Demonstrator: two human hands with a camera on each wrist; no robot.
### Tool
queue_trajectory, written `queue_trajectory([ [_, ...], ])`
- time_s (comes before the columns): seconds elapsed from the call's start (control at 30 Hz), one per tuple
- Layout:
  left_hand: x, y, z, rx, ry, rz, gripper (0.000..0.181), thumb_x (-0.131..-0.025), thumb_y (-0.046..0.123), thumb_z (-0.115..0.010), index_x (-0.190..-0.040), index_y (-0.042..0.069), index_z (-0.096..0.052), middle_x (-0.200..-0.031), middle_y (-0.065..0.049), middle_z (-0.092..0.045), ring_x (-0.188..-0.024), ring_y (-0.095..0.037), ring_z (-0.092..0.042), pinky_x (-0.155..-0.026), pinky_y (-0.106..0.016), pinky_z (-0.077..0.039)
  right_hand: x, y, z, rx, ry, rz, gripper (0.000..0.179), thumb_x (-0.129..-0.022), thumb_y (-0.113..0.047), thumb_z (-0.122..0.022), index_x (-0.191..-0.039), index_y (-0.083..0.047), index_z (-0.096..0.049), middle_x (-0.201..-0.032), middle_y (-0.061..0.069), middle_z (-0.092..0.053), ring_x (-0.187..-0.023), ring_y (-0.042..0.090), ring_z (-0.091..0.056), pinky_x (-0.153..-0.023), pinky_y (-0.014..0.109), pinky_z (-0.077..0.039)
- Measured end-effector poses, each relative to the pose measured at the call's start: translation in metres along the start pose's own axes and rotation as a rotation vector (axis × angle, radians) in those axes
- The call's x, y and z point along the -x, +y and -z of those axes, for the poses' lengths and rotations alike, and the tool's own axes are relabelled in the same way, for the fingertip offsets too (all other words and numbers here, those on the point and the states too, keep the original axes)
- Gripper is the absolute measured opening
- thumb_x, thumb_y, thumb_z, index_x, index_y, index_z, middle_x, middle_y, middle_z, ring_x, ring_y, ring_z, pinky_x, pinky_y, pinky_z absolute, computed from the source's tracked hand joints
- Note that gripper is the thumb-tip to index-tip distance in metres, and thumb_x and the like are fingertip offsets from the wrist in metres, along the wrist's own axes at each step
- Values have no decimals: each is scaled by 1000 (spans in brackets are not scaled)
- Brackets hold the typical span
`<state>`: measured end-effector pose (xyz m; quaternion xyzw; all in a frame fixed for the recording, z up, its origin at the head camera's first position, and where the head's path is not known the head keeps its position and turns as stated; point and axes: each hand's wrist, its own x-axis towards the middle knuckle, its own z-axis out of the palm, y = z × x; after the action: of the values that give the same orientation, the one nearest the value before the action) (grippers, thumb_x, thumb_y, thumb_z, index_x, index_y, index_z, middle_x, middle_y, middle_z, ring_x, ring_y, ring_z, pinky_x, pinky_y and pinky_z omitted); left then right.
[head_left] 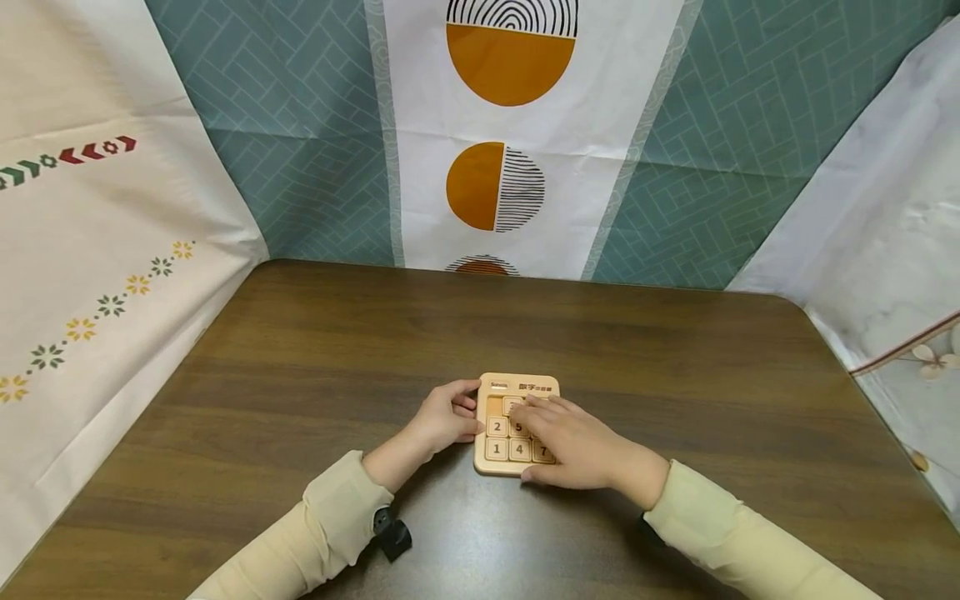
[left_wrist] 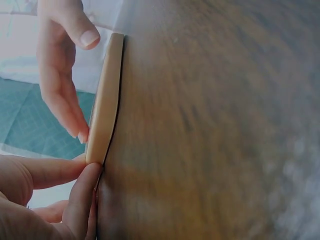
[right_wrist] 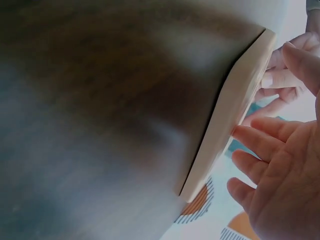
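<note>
Fingers [head_left: 534, 414] of the right hand [head_left: 581, 446] lie stretched over the number puzzle [head_left: 495, 469] on the counter [head_left: 360, 333]. By their tips, tile 3 [head_left: 511, 402] has a gap [head_left: 494, 406] just left. The left hand [head_left: 441, 421] pinches the puzzle's left edge.

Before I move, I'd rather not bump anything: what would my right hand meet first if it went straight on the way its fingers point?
Your right hand would probably meet the left rim of the number puzzle first; if it clears that, hard to judge here, then your left hand.
</note>
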<state>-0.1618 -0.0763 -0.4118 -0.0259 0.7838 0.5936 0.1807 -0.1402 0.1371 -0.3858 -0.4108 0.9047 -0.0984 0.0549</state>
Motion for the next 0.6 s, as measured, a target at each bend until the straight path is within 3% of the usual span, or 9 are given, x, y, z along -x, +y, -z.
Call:
queue_trajectory([
  [0.6,1,2,0,7,6,-8,67,-72,-14,-67,-133,5,-47,-102,-16,-51,-80,-16,-50,-62,-29,-58,-11,-7,-2,3,-59,-2,68,-81,-46,-62,-135,-9,-44,-141,5,-43,-135,27,-33,-113,47,-24],
])
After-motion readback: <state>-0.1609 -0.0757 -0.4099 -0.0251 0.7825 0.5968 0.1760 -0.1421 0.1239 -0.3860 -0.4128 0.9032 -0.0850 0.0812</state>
